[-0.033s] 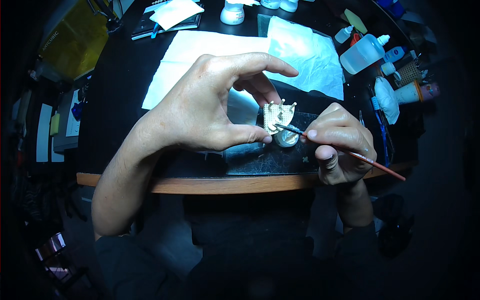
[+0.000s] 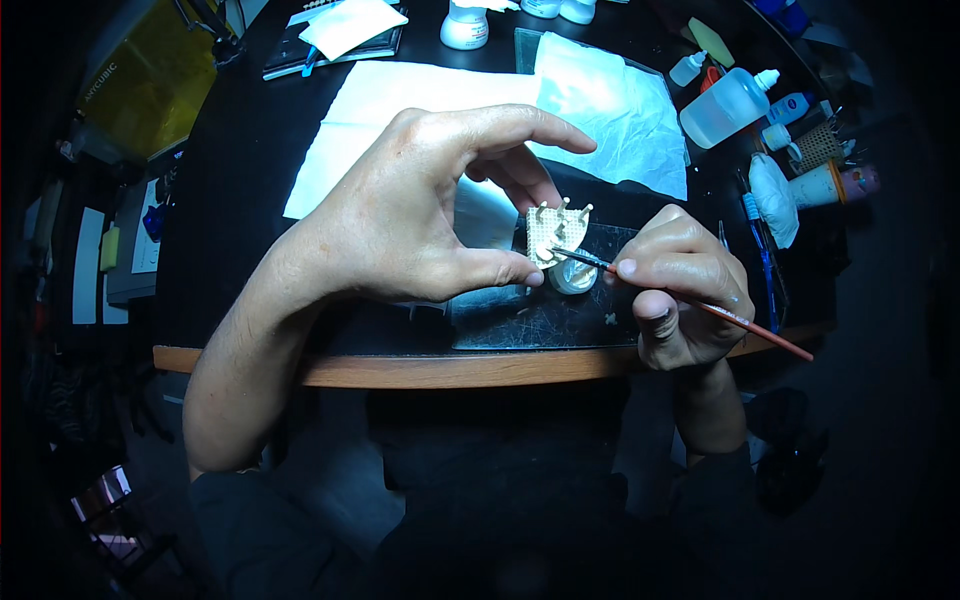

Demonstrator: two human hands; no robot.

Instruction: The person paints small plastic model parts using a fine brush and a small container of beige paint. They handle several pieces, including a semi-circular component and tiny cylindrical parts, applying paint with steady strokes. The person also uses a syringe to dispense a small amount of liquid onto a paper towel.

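Note:
My left hand (image 2: 405, 210) grips a small cream pegboard (image 2: 540, 222) by its edge, with the thumb at its near corner and bent fingers behind it. The index finger stretches out free above. Several short pegs stick up from the board, and a small pale piece (image 2: 545, 251) sits near its lower edge, too small to name. My right hand (image 2: 695, 290) pinches a thin paintbrush (image 2: 780, 343) with a reddish handle. Its dark tip reaches the pale piece; whether it touches cannot be told. Below the board stands a small jar (image 2: 573, 281) with whitish contents.
A scratched dark plate (image 2: 520, 325) lies under the jar, close to the table's wooden edge (image 2: 450, 373). White paper sheets (image 2: 610, 120) spread beyond my hands. At the right are a clear squeeze bottle (image 2: 722, 108), a white wad (image 2: 772, 200) and blue-handled tools (image 2: 758, 235).
The paintbrush has shifted very slightly to the right with my right fingers. My left hand and the pegboard stay in place.

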